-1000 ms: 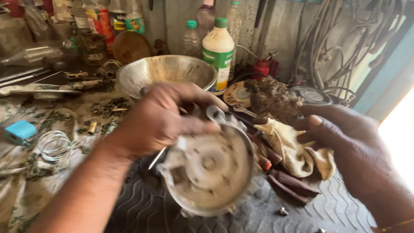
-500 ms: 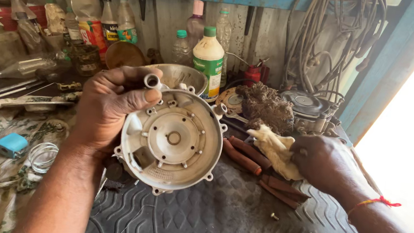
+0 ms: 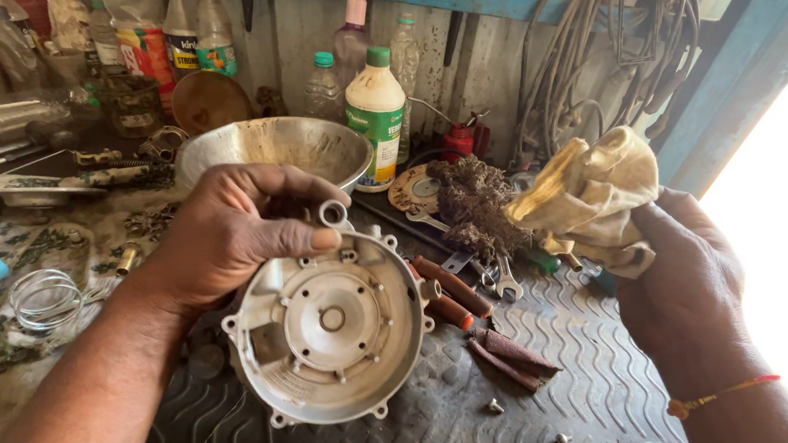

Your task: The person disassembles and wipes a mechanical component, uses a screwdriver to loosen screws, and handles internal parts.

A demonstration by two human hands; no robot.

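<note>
Grey cast-metal cover [image 3: 333, 325], round, inner face up, gripped at its 11 o'clock rim by left hand [image 3: 241, 227], low over the ribbed mat [image 3: 591, 362]. Right hand [image 3: 683, 285] clutches yellow rag [image 3: 591, 196], raised at 2 o'clock from cover, well apart.

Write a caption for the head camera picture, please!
Left hand holds round metal cover; right hand lifts yellow rag.

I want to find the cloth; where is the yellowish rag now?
In the head view it is upper right: the right hand holds the yellowish rag up above the wrench.
</note>
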